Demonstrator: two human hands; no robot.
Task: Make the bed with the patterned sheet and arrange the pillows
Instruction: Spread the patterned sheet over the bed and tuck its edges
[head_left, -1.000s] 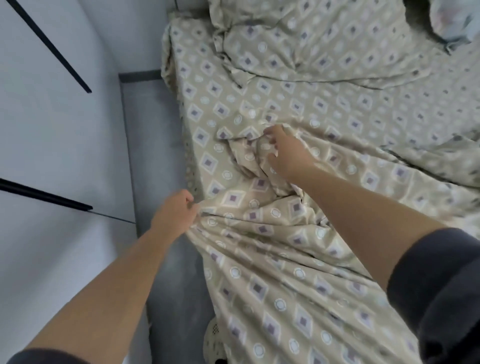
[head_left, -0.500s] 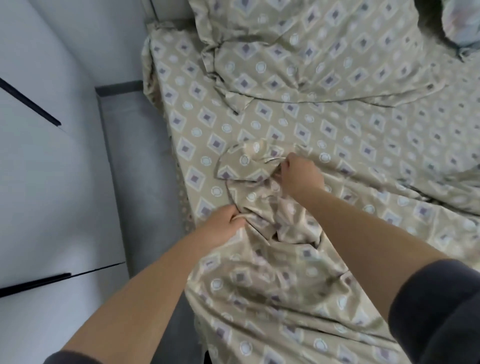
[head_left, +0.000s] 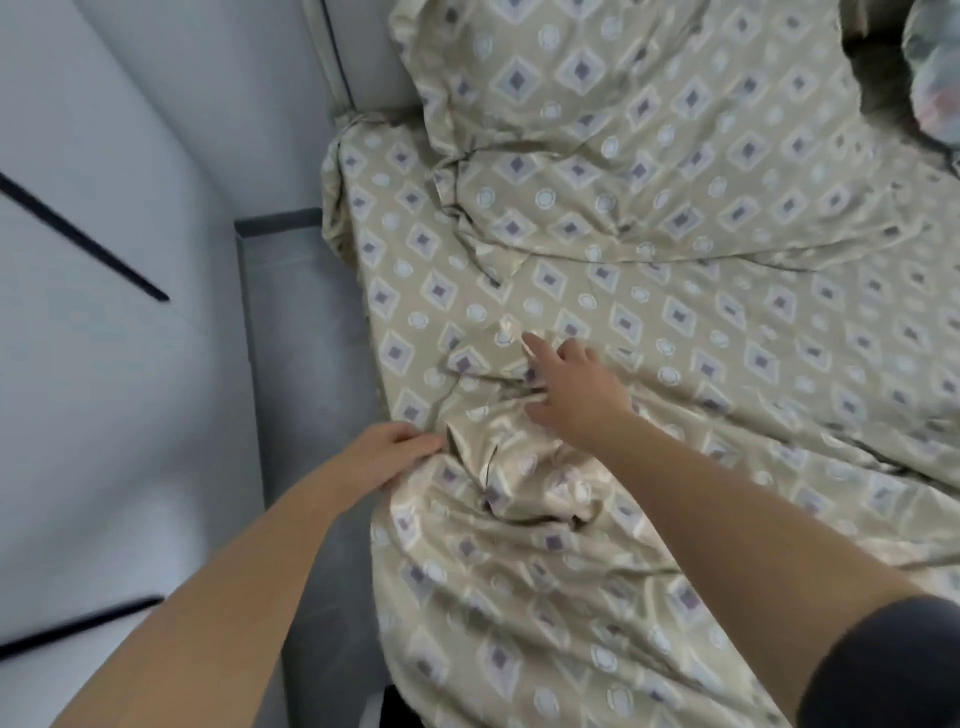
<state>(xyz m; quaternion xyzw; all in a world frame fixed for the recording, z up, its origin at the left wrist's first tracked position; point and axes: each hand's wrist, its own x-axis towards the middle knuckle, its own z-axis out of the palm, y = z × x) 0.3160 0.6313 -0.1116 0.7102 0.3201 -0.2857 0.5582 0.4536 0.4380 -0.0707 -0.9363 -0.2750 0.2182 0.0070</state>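
The beige patterned sheet (head_left: 701, 332) with diamonds and circles covers the bed, bunched into folds near the left edge. My left hand (head_left: 387, 452) grips that bunched edge at the side of the mattress. My right hand (head_left: 571, 389) lies on the folds with fingers stretched out, its index finger pointing at a small turned-up corner of sheet (head_left: 506, 332). A pillow (head_left: 623, 130) in the same patterned case lies crumpled at the head of the bed. A second, floral pillow (head_left: 935, 78) shows at the top right corner, mostly cut off.
A narrow strip of grey floor (head_left: 301, 415) runs between the bed's left side and white cupboard doors (head_left: 104, 364) with dark handle lines. The white wall (head_left: 234, 78) meets the bed's head corner.
My right hand has let go of the bunched sheet and opened, fingers now stretched toward the turned-up corner. My left hand still holds the edge. The view has shifted toward the head of the bed.
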